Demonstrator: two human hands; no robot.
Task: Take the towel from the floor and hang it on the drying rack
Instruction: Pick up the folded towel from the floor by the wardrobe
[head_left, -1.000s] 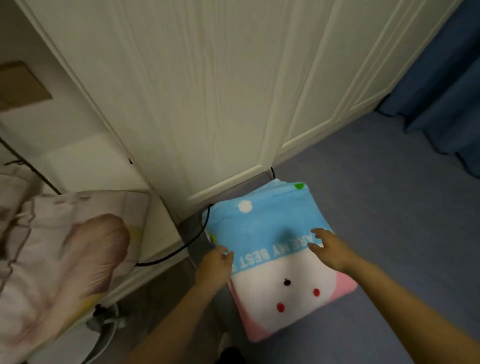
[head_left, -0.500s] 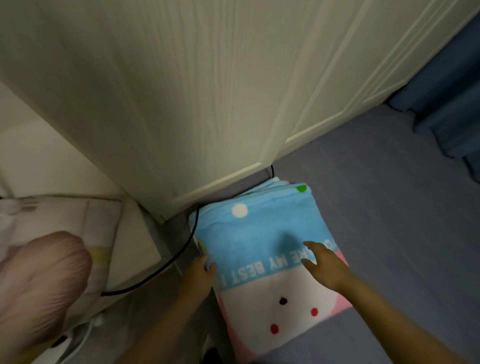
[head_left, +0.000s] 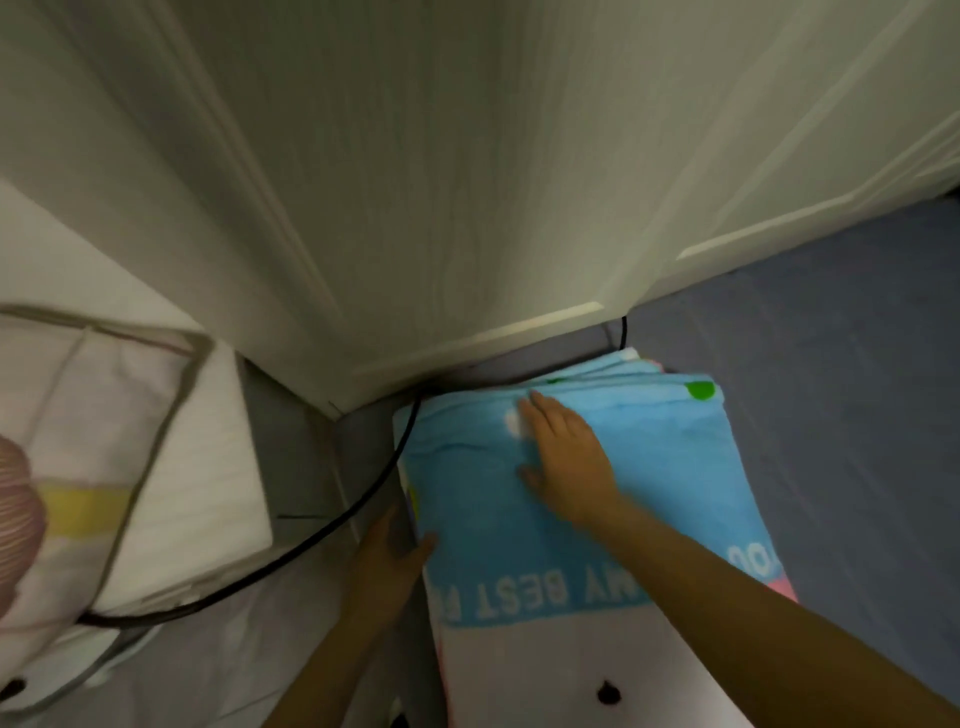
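Down on the floor (head_left: 831, 364), the right hand (head_left: 569, 462) lies flat on the folded towel (head_left: 649, 467); the left hand (head_left: 387, 556) grips its edge, thumb on top.

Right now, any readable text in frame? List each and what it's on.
"MY BEST": white capitals on the blue band of the folded towel, upside down from this view; the "M" is partly hidden by the right forearm.
A letter after "BEST", cut off at the towel's left edge: unreadable.
"OU": a fragment at the towel's right edge beyond the forearm, rest hidden.
No other text can be read.
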